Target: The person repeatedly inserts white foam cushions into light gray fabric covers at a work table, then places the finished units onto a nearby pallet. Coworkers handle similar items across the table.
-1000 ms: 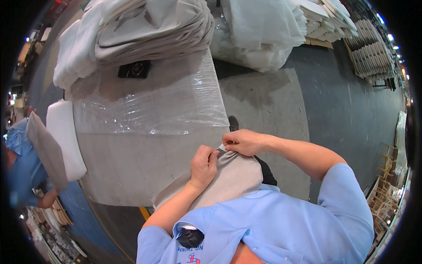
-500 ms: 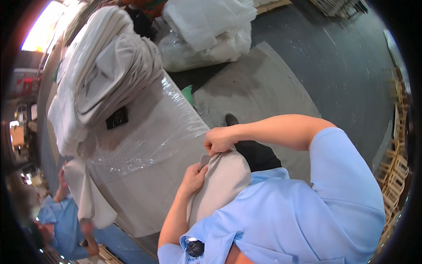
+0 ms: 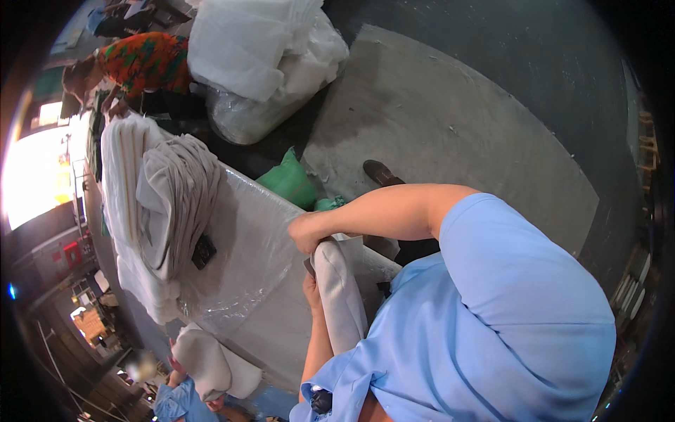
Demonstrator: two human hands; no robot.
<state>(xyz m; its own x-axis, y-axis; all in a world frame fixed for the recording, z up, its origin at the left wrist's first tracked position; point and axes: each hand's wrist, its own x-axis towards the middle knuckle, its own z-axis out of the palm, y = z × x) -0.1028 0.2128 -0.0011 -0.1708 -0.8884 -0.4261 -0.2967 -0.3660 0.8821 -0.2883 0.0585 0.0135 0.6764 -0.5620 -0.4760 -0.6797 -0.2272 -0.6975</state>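
A piece of light grey fabric (image 3: 339,295), folded over into a narrow shape, is in front of my body at the table edge. My right hand (image 3: 306,232) is closed on its upper end, fingers curled and partly hidden from above. Just below, my left hand (image 3: 313,292) grips the fabric's left edge; the cloth hides part of its fingers. Beneath and beside my hands is a table (image 3: 264,309) with a grey top, partly wrapped in clear plastic film.
A tall stack of folded grey and white fabric (image 3: 179,197) stands on the table's far left, with a small black object (image 3: 204,252) beside it. A green bag (image 3: 290,181) and a plastic-wrapped white bundle (image 3: 267,56) lie beyond. At lower left a co-worker holds grey fabric (image 3: 207,362).
My view has turned, so the table and stack sit differently. The fabric in my hands now looks narrower and more folded over. The person in patterned clothing at upper left shows more fully.
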